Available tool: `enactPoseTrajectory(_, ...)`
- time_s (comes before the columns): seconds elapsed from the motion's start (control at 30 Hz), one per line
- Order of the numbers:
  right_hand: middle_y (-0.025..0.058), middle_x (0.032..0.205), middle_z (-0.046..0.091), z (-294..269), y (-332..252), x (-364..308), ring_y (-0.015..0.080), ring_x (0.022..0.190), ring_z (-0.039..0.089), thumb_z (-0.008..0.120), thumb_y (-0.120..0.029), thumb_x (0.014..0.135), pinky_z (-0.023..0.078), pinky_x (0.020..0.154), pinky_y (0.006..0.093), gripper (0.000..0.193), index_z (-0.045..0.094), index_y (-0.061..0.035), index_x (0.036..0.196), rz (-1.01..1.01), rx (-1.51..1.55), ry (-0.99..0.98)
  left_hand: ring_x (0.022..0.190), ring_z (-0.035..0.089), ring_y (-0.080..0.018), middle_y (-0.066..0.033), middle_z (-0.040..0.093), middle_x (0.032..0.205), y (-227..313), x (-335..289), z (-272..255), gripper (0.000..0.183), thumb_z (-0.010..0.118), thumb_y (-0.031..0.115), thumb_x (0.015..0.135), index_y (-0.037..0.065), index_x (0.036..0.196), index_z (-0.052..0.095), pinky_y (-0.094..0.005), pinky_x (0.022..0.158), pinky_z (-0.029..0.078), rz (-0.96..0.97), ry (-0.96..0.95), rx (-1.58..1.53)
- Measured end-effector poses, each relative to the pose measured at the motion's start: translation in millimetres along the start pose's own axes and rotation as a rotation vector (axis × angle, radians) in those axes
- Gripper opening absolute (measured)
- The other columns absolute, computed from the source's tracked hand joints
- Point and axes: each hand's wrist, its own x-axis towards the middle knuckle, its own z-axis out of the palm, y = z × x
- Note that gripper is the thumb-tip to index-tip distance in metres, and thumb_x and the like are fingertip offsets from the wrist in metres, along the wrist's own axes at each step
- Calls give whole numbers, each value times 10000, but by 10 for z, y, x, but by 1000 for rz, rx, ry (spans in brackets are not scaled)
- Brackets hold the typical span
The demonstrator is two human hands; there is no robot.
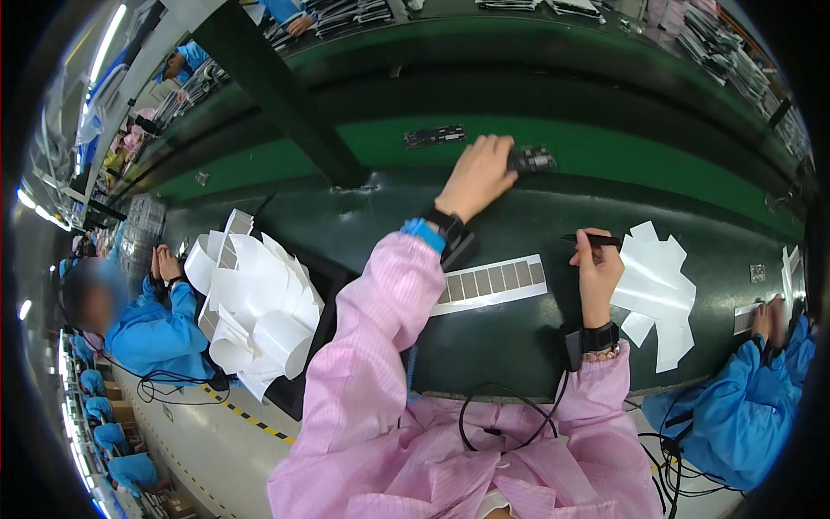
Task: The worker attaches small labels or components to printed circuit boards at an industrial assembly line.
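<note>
My left hand (477, 176) reaches forward onto the green conveyor belt (605, 143) and grips a small dark rectangular part (532, 159) at the belt's near edge. My right hand (596, 264) rests on the dark work table (519, 329) and pinches black tweezers (591, 239) that point left. Between my arms lies a white strip (490, 283) carrying a row of grey square pads. Both wrists wear black straps, and the sleeves are pink.
A second dark part (435, 136) lies farther left on the belt. Curled white backing sheets (255, 303) pile up at my left, flat ones (657, 290) at my right. People in blue coats sit on both sides. A green post (277, 91) crosses the belt.
</note>
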Motion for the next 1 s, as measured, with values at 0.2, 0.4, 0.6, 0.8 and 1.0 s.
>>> enactPoseTrajectory(0.2, 30, 704, 600, -32, -48, 25, 73, 533, 552, 660, -93, 887, 412, 493, 207, 114, 632, 12, 920, -24, -49, 2, 1166, 511, -362, -185, 543, 1259, -860, 209, 74, 585, 732, 198, 756, 22, 1259, 491, -413, 980, 419, -76, 190, 244)
enactPoseTrajectory(0.4, 30, 703, 618, -9, -17, 32, 71, 518, 558, 676, -98, 874, 418, 483, 208, 111, 634, 0, 905, -34, -33, 19, 1136, 533, -245, -35, 626, 1160, -1612, -242, -95, 711, 741, 339, 777, 186, 1397, 429, -489, 938, 375, -495, 23, 145)
enactPoseTrajectory(0.6, 25, 683, 617, 5, -45, 25, 70, 513, 560, 675, -105, 875, 420, 480, 210, 111, 638, -3, 900, -28, -33, 24, 964, 572, -274, -78, 583, 1006, -1484, -191, -289, 488, 721, 312, 796, 77, 1192, 557, -433, 871, 396, -307, 310, 250)
enactPoseTrajectory(0.8, 32, 680, 613, -26, -41, 41, 70, 521, 566, 673, -104, 877, 416, 483, 207, 122, 639, 8, 913, -20, -4, 32, 841, 631, -346, -130, 546, 1078, -728, -133, -344, 312, 686, 164, 827, 26, 1082, 571, -416, 711, 535, -86, 281, 117)
enactPoseTrajectory(1.0, 29, 678, 613, -23, -32, 20, 72, 524, 562, 671, -105, 879, 415, 488, 206, 126, 639, 11, 916, -8, 0, 17, 749, 647, -284, -134, 548, 1046, -202, -160, -324, 189, 638, 16, 832, -4, 1017, 602, -342, 635, 561, -180, 384, -427)
